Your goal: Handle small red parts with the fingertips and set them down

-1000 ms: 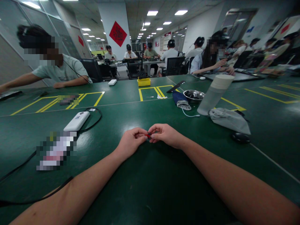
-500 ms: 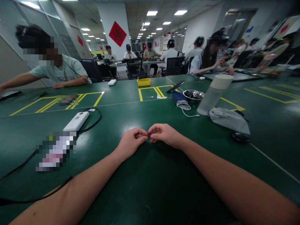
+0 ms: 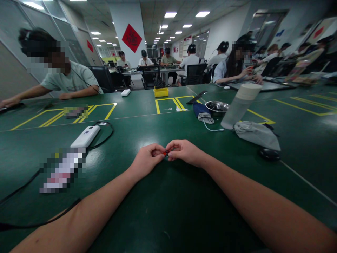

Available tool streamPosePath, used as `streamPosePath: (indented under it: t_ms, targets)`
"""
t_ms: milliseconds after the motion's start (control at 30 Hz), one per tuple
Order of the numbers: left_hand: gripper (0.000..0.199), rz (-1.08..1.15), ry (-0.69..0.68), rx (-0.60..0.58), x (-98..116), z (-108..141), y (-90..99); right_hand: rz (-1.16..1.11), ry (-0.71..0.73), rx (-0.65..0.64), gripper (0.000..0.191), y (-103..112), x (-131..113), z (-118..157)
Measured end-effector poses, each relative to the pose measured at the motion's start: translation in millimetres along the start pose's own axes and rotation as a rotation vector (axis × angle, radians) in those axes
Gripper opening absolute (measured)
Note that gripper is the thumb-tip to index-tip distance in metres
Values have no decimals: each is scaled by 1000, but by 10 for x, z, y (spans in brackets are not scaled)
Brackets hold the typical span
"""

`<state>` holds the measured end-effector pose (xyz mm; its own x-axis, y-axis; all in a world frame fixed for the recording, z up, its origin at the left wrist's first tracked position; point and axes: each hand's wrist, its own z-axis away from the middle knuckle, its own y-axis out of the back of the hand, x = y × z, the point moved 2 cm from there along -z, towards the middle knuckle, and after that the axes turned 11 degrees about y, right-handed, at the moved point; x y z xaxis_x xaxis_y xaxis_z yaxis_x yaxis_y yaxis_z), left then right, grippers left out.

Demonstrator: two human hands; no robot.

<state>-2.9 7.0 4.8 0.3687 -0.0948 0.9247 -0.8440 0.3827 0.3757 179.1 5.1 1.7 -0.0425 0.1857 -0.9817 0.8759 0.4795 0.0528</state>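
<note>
Over the middle of the green table [image 3: 168, 211], my two hands meet fingertip to fingertip. My left hand [image 3: 147, 158] is closed in a pinch on a tiny red piece [image 3: 165, 153]. From the other side, my right hand [image 3: 185, 153] pinches a small dark piece [image 3: 167, 153] right against the red one. Fingers cover most of both pieces, and their kind is too small to make out. Whether the two are joined, I cannot tell.
A white power bank [image 3: 85, 136] with a black cable lies at left beside a blurred-out phone-like object [image 3: 63, 172]. On the right are a steel bowl [image 3: 217, 107], a tall bottle [image 3: 239, 107], a grey pouch [image 3: 258, 135] and a black mouse [image 3: 269, 154]. People sit across the table.
My hands stay almost in place, with only a slight shift of the fingers around the small pieces. Across the table at left, a person's outstretched arm has moved slightly.
</note>
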Motion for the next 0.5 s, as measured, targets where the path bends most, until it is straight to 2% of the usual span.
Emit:
streamPosePath:
  t_ms: [233, 500]
  targets:
    - [13, -4, 27, -17, -9, -1, -3, 42, 12, -23, 25, -22, 7, -17]
    - [11, -25, 24, 0, -11, -11, -3, 240, 15, -8, 26, -40, -25, -6]
